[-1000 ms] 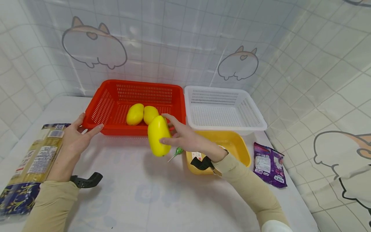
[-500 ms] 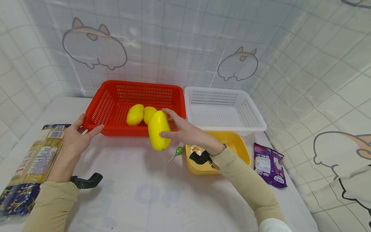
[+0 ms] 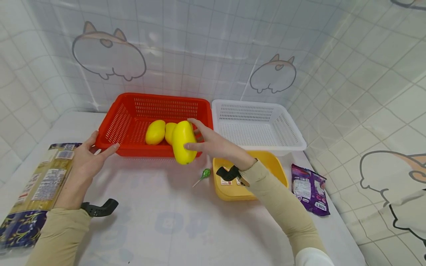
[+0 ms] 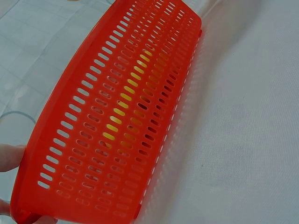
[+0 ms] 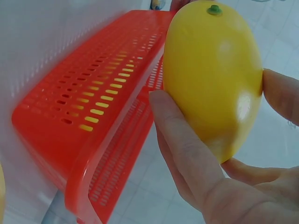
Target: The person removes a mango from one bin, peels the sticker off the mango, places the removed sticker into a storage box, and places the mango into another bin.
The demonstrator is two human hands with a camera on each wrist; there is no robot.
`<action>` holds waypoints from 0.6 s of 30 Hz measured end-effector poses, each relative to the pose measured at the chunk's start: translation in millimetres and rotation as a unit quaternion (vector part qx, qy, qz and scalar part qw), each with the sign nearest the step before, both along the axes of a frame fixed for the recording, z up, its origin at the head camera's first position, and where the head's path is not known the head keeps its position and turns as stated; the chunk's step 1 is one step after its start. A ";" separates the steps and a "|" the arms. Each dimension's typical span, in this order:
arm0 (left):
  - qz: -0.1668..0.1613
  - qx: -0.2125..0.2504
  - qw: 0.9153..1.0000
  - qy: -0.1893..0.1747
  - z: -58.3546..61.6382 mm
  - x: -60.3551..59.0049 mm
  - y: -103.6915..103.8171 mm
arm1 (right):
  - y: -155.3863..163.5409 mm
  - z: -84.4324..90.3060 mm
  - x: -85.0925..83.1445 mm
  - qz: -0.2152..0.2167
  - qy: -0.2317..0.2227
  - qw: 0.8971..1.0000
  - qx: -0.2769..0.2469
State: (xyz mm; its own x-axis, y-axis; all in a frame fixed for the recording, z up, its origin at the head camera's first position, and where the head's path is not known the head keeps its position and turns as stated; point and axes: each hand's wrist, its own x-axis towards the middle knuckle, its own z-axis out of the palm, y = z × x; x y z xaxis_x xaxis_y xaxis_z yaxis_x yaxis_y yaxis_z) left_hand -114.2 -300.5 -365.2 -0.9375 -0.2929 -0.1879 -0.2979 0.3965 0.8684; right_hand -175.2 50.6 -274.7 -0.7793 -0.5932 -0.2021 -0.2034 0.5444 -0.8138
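Right hand (image 3: 216, 147) grips a yellow mango (image 3: 183, 142), its green stem tip seen only from the right wrist; left hand (image 3: 88, 157) clasps the red basket (image 3: 114, 123) corner.

Bright even light, soft shadows, wide-angle bending at edges, wrist close-ups slightly soft

You have open floor in the right half of the red basket (image 3: 133, 111), with two yellow fruits (image 3: 155, 132) left of centre, its front rim to clear, and the white basket (image 3: 256, 127) close alongside.
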 end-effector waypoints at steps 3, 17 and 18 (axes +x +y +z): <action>0.003 0.001 1.000 -0.001 -0.1 -0.1 0.2 | -0.4 0.6 -4.0 0.001 0.004 1.000 0.002; -0.001 -0.002 1.000 0.001 0.1 0.6 0.1 | -7.7 4.7 -23.6 -0.007 -0.001 1.000 -0.012; -0.001 -0.001 1.000 0.000 0.2 0.6 0.1 | -8.1 5.0 -25.1 -0.008 0.001 1.000 -0.010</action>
